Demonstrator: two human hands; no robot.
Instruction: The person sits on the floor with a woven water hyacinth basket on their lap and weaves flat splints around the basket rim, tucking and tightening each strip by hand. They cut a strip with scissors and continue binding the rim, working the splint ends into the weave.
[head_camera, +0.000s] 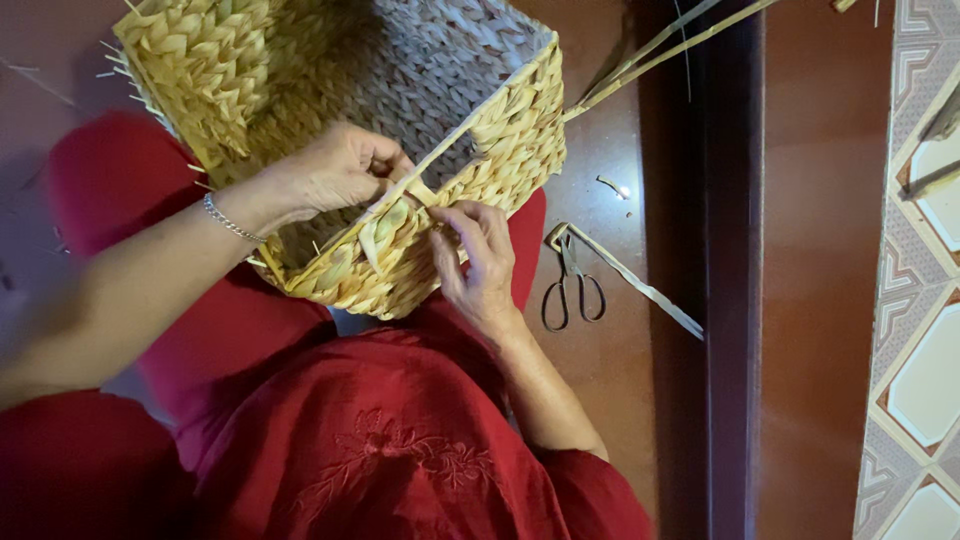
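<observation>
- Basket (500, 140), woven, rectangular, straw-yellow plaited fibre; unfinished, with loose strand ends sticking out along the rim and corners.
- Location: resting on my lap against the red garment (400, 450), mouth tipped toward me, near rim at my hands, far end reaching out over the brown floor (600, 350).
- Left hand (335, 170): draped over the near rim, fingers curled together and closed on a flat strand (455, 140) where it crosses the opening; a silver bracelet (228, 222) sits on that wrist.
- Right hand (480, 255): against the outside of the near wall, thumb and forefinger pinching the plait at the rim, the other fingers pressed flat on the weave.
- Handling, by my judgement: light for its bulk; walls springy rather than rigid, likely to give if squeezed; surface dry and ribbed, so not slippery.
- Fragility: individual strands look brittle and could crack if bent sharply; the unfinished rim is the weak part.
- Where to hold: the thick plaited wall just below the rim, or under the base; not the loose ends.
- Nearby: dark scissors (573, 290) on the floor just beside my right hand, a long loose strip (640, 285) lying across them; more long strands (660, 45) near the basket's far corner.
</observation>
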